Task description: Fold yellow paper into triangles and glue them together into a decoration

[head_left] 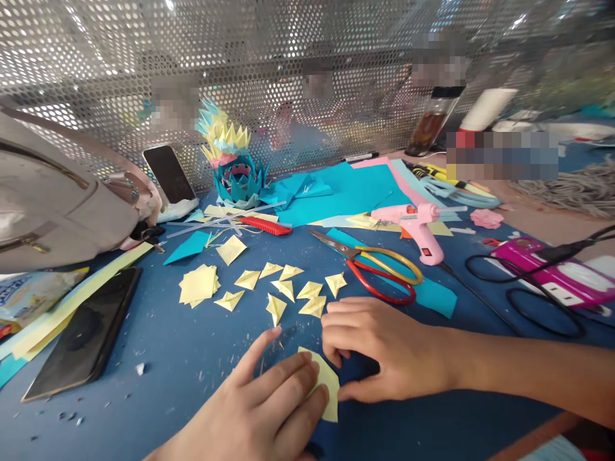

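Scissors (379,269) and folded yellow triangles (288,288) lie just beyond both hands.

2 bare hands (259,410), forearms uncovered, no rings or sleeves

Scissors (379,269) beside pink glue gun (417,224); dark phone (81,333) flat at left; paper sculpture (233,166) against perforated screen (307,70).
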Demonstrator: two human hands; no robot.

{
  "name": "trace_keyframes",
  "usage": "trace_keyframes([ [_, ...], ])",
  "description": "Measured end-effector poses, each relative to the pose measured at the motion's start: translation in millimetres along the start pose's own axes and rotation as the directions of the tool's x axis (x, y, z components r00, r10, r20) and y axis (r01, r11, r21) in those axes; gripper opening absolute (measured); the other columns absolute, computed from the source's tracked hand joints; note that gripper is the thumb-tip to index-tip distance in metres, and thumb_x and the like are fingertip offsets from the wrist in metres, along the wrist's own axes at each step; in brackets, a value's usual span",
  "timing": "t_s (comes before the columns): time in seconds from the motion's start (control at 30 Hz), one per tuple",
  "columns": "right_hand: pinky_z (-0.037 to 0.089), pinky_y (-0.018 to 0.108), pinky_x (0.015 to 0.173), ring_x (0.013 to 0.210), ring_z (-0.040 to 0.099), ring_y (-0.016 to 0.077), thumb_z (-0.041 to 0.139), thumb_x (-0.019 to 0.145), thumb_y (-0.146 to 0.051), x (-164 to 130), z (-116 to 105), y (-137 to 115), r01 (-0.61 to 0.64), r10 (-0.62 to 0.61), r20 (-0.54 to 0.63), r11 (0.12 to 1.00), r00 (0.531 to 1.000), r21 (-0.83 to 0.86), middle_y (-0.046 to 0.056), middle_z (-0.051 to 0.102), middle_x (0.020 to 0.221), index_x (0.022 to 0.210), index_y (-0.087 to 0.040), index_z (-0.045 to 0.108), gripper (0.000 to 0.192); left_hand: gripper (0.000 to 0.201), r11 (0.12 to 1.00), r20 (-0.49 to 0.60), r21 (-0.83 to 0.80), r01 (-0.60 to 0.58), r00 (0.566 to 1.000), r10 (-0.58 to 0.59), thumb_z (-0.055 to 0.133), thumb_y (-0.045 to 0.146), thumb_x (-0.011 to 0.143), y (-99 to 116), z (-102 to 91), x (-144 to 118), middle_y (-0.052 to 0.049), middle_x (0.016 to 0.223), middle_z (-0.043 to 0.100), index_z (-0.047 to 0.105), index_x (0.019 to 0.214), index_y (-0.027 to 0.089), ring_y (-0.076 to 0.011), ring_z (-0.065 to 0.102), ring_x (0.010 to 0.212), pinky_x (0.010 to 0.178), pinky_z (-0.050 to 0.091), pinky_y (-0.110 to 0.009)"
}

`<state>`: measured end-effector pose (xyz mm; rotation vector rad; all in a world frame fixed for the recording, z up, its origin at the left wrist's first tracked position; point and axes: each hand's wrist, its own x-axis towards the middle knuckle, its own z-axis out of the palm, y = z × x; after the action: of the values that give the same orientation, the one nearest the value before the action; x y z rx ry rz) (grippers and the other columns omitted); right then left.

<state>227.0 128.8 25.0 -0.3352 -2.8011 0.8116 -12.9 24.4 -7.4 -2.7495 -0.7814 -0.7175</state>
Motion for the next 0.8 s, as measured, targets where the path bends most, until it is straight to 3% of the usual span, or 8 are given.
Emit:
trace_keyframes([
  [0.33,0.034,0.029,0.069,0.072,0.049,0.014,0.066,0.088,-0.026,0.1,-1.5,-7.4,-0.055,0.055,-0.022,0.998,0.998,0.021,-0.002,0.057,0.078,0.087,-0.018,0.059,0.011,0.043,1.0,0.008,-0.003,0.017,1.0,-0.017,0.033,0.039,0.109,1.1,1.4,-0.4,-0.006,0.116,0.069,0.068,0.122,0.018,-0.02,0.058,0.125,0.127,0.007,-0.056],
  [0.53,0.033,0.028,0.066,0.069,0.047,0.0121,0.064,0.075,-0.013,0.6,0.6,-10.5,-0.097,0.098,-0.076,0.995,0.992,0.012,-0.004,0.053,0.075,0.083,-0.019,0.057,0.012,0.047,0.998,0.015,-0.004,0.057,0.998,-0.057,0.03,0.044,0.108,1.2,2.8,-0.3,-0.008,0.129,0.065,0.068,0.121,0.02,-0.0212,0.054,0.13,0.126,0.009,-0.054],
  [0.67,0.033,0.027,0.067,0.067,0.046,0.0109,0.063,0.078,-0.011,1.8,1.7,-9.9,-0.105,0.108,-0.1,0.994,0.989,0.037,-0.005,0.051,0.071,0.081,-0.018,0.057,0.009,0.052,0.998,0.043,0.009,0.058,0.997,-0.058,0.028,0.051,0.107,-0.2,3.5,-3.2,-0.011,0.136,0.062,0.064,0.129,0.021,-0.0253,0.049,0.136,0.125,0.009,-0.055],
  [0.8,0.034,0.026,0.068,0.069,0.047,0.011,0.064,0.083,-0.013,3.0,1.1,-9.0,-0.107,0.114,-0.098,0.992,0.989,0.068,-0.004,0.052,0.07,0.081,-0.017,0.06,0.007,0.052,0.997,0.068,-0.02,0.069,0.995,-0.068,0.027,0.05,0.108,-0.4,2.3,-3.2,-0.01,0.133,0.064,0.063,0.13,0.02,-0.0245,0.054,0.129,0.125,0.009,-0.054],
])
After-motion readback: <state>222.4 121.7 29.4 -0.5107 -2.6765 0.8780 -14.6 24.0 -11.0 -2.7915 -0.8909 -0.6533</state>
